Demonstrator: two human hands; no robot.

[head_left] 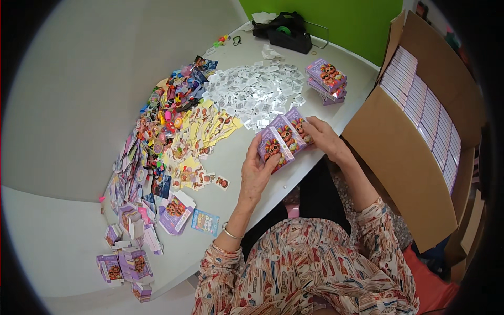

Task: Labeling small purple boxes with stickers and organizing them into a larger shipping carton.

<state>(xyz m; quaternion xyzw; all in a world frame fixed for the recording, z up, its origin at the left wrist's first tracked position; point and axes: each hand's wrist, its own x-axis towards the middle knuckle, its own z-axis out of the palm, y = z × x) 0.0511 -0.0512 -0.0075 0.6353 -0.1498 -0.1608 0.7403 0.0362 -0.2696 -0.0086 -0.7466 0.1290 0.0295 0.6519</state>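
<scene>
Three small purple cartons with cartoon pictures lie side by side, partly overlapping, between my hands over the table's front edge. My left hand (254, 176) grips the nearest purple carton (274, 149), its thumb across the front face. At the other end, my right hand (326, 138) is closed on the farthest purple carton (295, 122), fingers over its right side. The middle purple carton (286, 132) sits between those two. Just beyond my right hand stands a short, uneven stack of similar cartons (326, 76).
Small white printed packets (257, 92) are heaped mid-table. Yellow-backed picture cards (197, 131) and colourful trinkets (163, 118) lie left, with empty purple boxes (134, 262) nearer. A tape dispenser (290, 39) stands at the back. At right, an open cardboard box (399, 157) holds packed cartons.
</scene>
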